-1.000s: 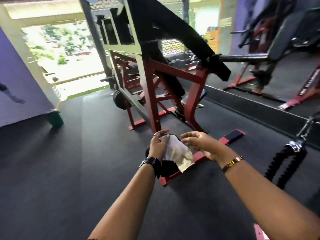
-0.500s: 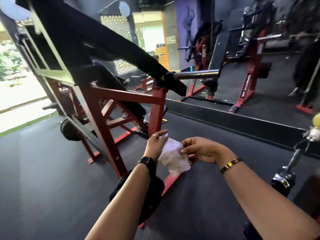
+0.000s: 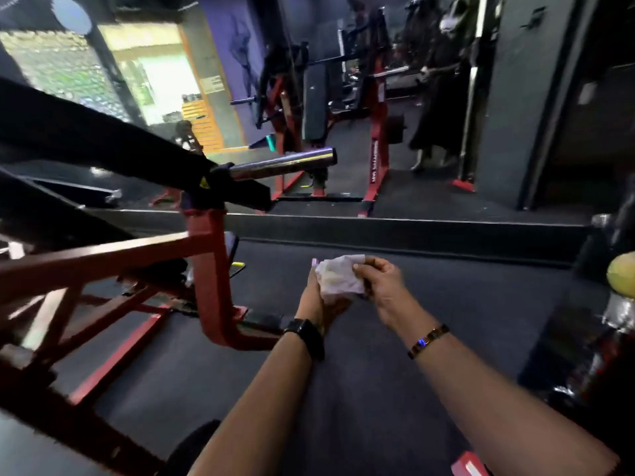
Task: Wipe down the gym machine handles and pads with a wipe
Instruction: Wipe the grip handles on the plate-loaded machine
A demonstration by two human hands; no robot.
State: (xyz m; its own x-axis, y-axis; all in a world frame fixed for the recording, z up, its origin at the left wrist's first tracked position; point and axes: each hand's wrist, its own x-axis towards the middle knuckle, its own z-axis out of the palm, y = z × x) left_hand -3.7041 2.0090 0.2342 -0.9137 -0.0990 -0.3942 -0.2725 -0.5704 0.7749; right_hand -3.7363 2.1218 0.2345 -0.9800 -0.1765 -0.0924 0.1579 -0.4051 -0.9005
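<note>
A crumpled white wipe (image 3: pixel 341 278) is held between both hands in the middle of the view, above the dark floor. My left hand (image 3: pixel 318 297) cups it from the left, fingers upright behind the cloth. My right hand (image 3: pixel 385 286) pinches its right edge with thumb and fingers. The red-framed gym machine (image 3: pixel 209 269) stands to the left, with a black angled arm and a chrome bar (image 3: pixel 285 163) sticking out to the right at its top. Neither hand touches the machine.
A wall mirror (image 3: pixel 395 187) with a raised sill runs across ahead, reflecting other red machines and a person. At the right edge stands equipment with a yellow-green ball (image 3: pixel 622 274) on top. Black rubber floor (image 3: pixel 360 389) lies under my arms.
The view has swung right and closer to the machine. Both hands stayed on the wipe and bunched it into a tighter wad; my left hand turned more edge-on.
</note>
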